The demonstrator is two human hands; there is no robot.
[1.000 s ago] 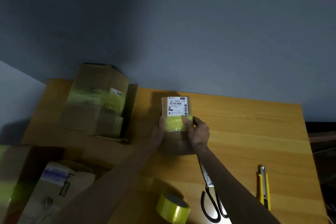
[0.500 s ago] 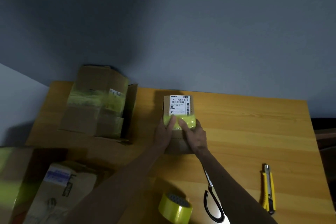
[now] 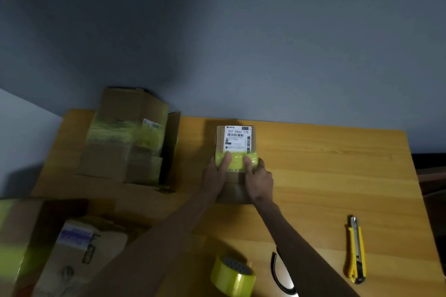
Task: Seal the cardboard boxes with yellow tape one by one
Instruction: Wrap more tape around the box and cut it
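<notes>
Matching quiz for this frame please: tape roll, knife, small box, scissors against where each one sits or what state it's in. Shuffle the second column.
Things:
1 tape roll
2 knife
3 small box
4 scissors

Places or states:
A pressed by left hand and right hand
B alone at the right of the table
C partly hidden by the right arm
D near-edge centre, fully visible

Pairs: 1-D, 2-B, 3-A, 4-C

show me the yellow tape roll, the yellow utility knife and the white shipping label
yellow tape roll (image 3: 232,282): head view, outer yellow side
yellow utility knife (image 3: 356,251): head view, handle middle
white shipping label (image 3: 237,138): head view, barcode area
</notes>
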